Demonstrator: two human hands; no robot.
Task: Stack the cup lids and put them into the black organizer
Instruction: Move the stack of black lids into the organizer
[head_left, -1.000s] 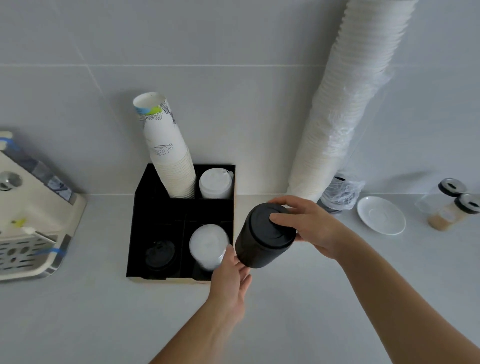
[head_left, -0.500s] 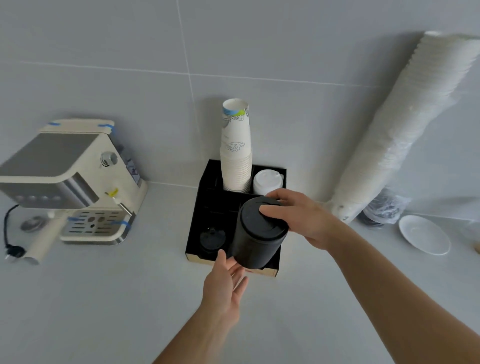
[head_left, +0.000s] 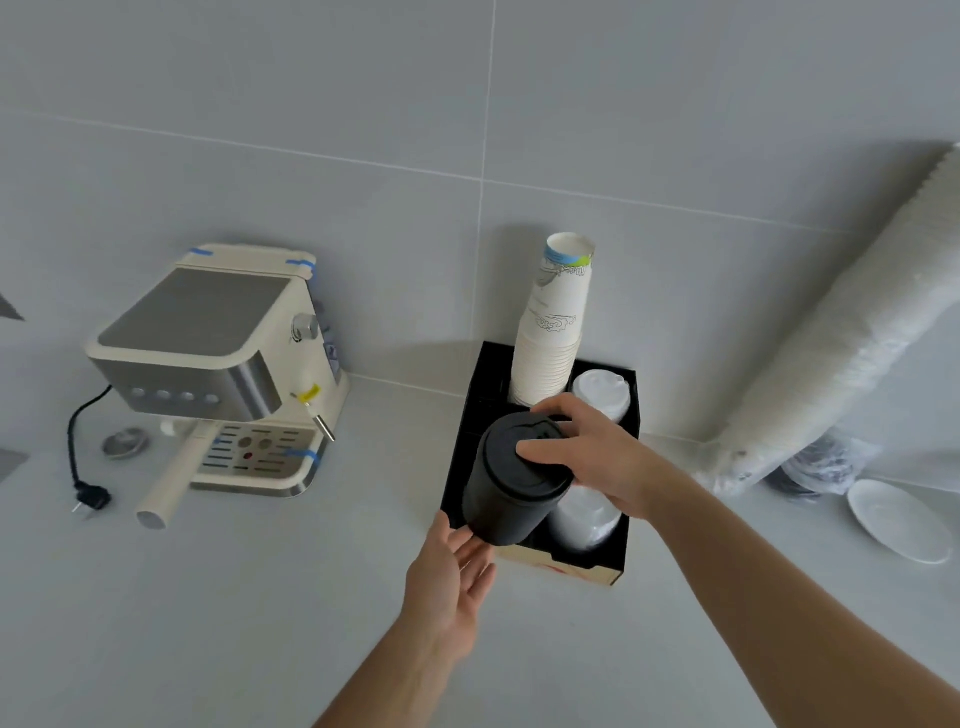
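Observation:
My right hand (head_left: 587, 452) grips the top of a tall stack of black cup lids (head_left: 511, 480), held tilted over the front left compartment of the black organizer (head_left: 621, 545). Under the stack's lower end is my left hand (head_left: 454, 574), fingers spread, palm up, touching or nearly touching the bottom. In the organizer, a stack of white lids (head_left: 587, 519) fills the front right compartment, another white lid stack (head_left: 602, 395) stands at the back right, and printed paper cups (head_left: 556, 322) rise from the back left.
A cream and steel espresso machine (head_left: 213, 364) stands to the left, with its portafilter handle (head_left: 171, 483) and plug (head_left: 91, 499) on the counter. A long sleeve of white cups (head_left: 841, 338) leans on the wall at right, beside bagged dark lids (head_left: 815, 467) and a white saucer (head_left: 898, 519).
The view has swung left, bringing the espresso machine into sight. My right hand has carried the black lid stack left, from beside the organizer to over its front left compartment, my left hand following underneath.

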